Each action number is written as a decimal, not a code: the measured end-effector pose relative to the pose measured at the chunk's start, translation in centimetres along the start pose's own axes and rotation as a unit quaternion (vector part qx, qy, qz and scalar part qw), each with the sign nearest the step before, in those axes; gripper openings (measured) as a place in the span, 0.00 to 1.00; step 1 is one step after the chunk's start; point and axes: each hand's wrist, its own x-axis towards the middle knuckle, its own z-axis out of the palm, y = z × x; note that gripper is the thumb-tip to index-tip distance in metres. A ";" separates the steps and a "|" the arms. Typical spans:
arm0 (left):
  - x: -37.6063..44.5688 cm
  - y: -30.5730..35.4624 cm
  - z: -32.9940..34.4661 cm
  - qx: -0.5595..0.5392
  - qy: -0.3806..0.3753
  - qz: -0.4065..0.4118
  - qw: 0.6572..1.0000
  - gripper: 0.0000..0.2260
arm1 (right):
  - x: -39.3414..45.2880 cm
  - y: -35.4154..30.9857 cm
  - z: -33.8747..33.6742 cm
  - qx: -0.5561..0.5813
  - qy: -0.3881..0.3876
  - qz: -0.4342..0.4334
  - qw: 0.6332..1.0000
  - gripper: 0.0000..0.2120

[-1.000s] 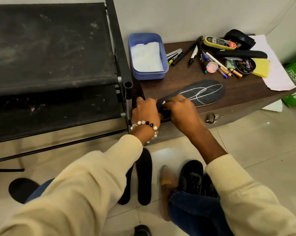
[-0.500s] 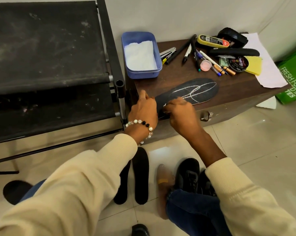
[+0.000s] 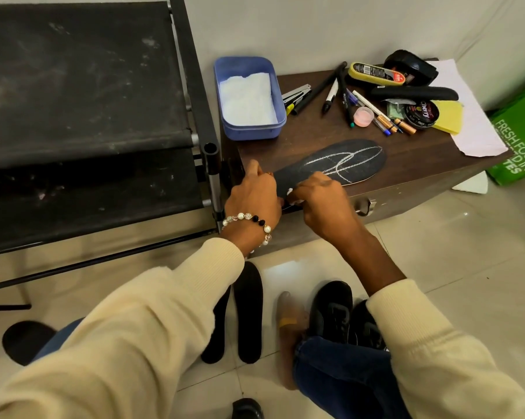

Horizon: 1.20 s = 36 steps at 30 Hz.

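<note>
A dark insole (image 3: 339, 164) with white chalk lines lies on the brown wooden cabinet (image 3: 406, 158), its heel end over the front left corner. My left hand (image 3: 253, 195), with a bead bracelet at the wrist, holds the heel end of the insole at the cabinet's corner. My right hand (image 3: 321, 201) pinches a small white piece of chalk (image 3: 290, 193) against the insole's near edge. The heel of the insole is hidden under both hands.
A blue tub (image 3: 249, 96) with white powder stands at the back left of the cabinet. Pens, a stapler, polish tin (image 3: 421, 113), brush and paper crowd the back right. A black rack (image 3: 83, 116) stands left. Two insoles (image 3: 249, 309) and black shoes (image 3: 333, 309) lie on the floor. A green bag (image 3: 518, 140) sits right.
The view has shifted slightly. My right hand with the chalk has stayed at the heel end, moving a little along the insole's near edge. The left hand keeps its hold.
</note>
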 end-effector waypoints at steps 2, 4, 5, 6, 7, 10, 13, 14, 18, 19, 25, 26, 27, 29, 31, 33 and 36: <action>0.0 0.0 0.0 0.003 0.001 0.001 1.000 0.16 | 0.0 1.3 -0.3 -0.013 -0.023 0.034 0.999 0.16; 0.1 -0.1 0.1 0.002 0.000 0.004 1.000 0.17 | 0.1 2.9 -0.3 -0.021 -0.006 0.104 0.994 0.16; 0.2 -0.1 0.1 0.001 0.000 0.006 1.000 0.17 | 0.2 3.5 -0.2 -0.019 0.007 0.137 0.990 0.15; 0.2 -0.1 0.2 0.000 0.001 0.006 1.000 0.18 | 0.2 3.5 -0.2 -0.014 0.014 0.159 0.987 0.15; 0.3 -0.2 0.2 -0.003 0.003 0.006 1.000 0.18 | 0.3 3.0 -0.2 -0.012 0.012 0.166 0.986 0.15; 0.3 -0.2 0.2 -0.005 0.010 0.002 1.000 0.18 | 0.9 1.2 0.0 -0.017 0.004 0.113 0.993 0.15; 0.2 -0.2 0.1 -0.004 0.012 0.003 1.000 0.17 | 1.3 0.5 0.3 -0.003 0.001 0.062 0.998 0.16; 0.2 -0.2 0.1 -0.004 0.009 0.003 1.000 0.17 | 1.4 0.9 0.3 0.002 0.005 0.074 0.997 0.16; 0.4 -0.2 0.0 -0.004 0.001 -0.001 1.000 0.18 | 1.6 2.9 0.4 0.005 0.039 0.173 0.984 0.14; 0.4 -0.2 0.0 -0.004 0.001 -0.002 1.000 0.18 | 1.7 2.7 0.5 0.000 0.045 0.184 0.982 0.14; 0.4 -0.2 0.0 -0.005 0.008 -0.004 1.000 0.14 | 2.7 0.0 0.8 -0.015 -0.004 0.069 0.997 0.14; 0.4 -0.2 0.0 -0.006 0.007 -0.005 1.000 0.15 | 3.0 0.4 0.7 -0.011 -0.001 0.078 0.997 0.14; 0.4 -0.2 0.0 -0.007 0.003 -0.007 1.000 0.16 | 3.1 0.9 0.5 -0.009 0.004 0.102 0.995 0.15; 0.5 -0.2 -0.1 -0.003 -0.004 -0.006 1.000 0.19 | 3.2 2.1 0.3 0.002 0.011 0.180 0.984 0.15; 0.5 -0.2 -0.1 -0.001 -0.005 -0.004 1.000 0.20 | 3.0 2.5 0.4 0.006 0.021 0.237 0.971 0.14; 0.5 -0.3 0.0 -0.005 -0.003 -0.007 1.000 0.19 | 3.0 1.5 0.7 0.000 0.030 0.210 0.977 0.12; 0.6 -0.3 0.2 -0.013 0.016 -0.010 1.000 0.14 | 3.2 -0.9 1.1 0.009 0.035 0.090 0.995 0.07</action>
